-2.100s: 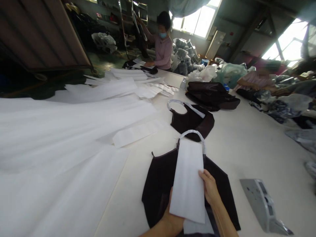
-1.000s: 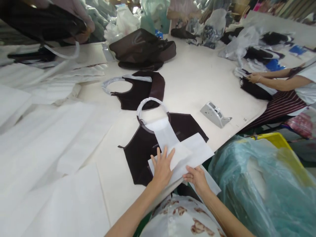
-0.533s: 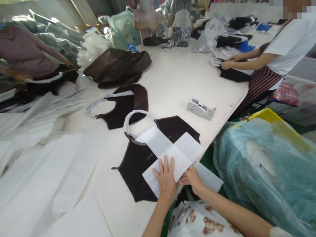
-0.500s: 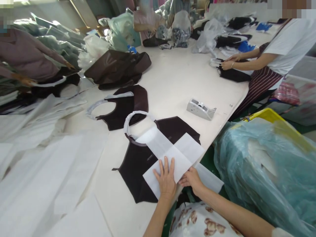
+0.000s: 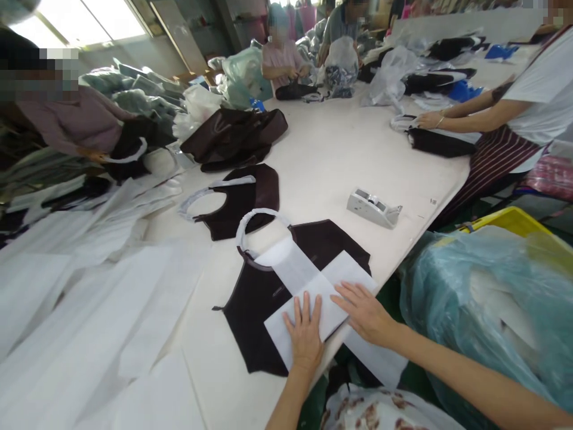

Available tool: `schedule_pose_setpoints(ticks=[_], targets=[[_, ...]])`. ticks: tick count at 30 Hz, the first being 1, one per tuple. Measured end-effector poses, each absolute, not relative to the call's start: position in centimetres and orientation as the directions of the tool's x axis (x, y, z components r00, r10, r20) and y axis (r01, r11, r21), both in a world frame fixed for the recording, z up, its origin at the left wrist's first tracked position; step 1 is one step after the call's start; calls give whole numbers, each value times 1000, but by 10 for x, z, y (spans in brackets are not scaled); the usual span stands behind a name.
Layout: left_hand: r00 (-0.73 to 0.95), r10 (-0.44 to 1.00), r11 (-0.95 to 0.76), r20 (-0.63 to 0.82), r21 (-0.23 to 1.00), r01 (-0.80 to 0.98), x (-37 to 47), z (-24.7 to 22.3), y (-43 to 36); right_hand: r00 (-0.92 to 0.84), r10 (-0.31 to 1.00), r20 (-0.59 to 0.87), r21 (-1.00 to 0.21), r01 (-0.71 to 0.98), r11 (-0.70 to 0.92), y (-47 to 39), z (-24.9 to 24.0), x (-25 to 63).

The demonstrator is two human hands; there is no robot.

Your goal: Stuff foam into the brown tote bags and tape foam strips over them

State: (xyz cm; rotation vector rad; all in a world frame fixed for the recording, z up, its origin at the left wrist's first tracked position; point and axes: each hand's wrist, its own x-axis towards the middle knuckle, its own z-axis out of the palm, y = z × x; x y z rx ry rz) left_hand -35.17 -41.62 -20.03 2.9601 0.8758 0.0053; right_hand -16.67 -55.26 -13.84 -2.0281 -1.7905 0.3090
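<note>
Flat on the table's near edge lies a dark brown handbag [image 5: 255, 310] with a round handle [image 5: 242, 230] wrapped in white. Crossed white sheets [image 5: 295, 263] cover its middle, and one strip [image 5: 376, 358] hangs over the edge. My left hand [image 5: 307, 331] presses on the white sheet with its fingers spread. To its right, my right hand [image 5: 364, 310] rests flat on the sheets, fingers stretched out and holding nothing.
A tape dispenser [image 5: 374, 208] stands to the right of the bag. Another dark bag [image 5: 264, 194] lies behind it. White sheets [image 5: 89, 322] spread over the left side. A bin lined with blue plastic [image 5: 470, 298] is at right. Co-workers handle bags around the table.
My right hand has come up from the table edge and now lies on top of the sheets. My left hand stays on the sheet. The view has shifted slightly.
</note>
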Motion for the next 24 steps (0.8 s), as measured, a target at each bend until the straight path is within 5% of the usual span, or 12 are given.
schedule_pose_setpoints(ticks=[5,14,19,24], targets=[[835,546,-831,-70,78,550,-348,-190,-418,-184,983,20,-396,901,177,-515,-150,-150],[820,554,-806,-142,156,571,-339,-181,-420,-264,964,23,-383,889,252,-534,-173,-148],[875,443,-843,-194,242,480,-352,-171,-412,-292,956,-18,-363,893,266,-535,-177,-143],[929,362,-904,-75,216,370,-359,-178,-418,-298,954,17,-316,904,288,-528,-176,-144]])
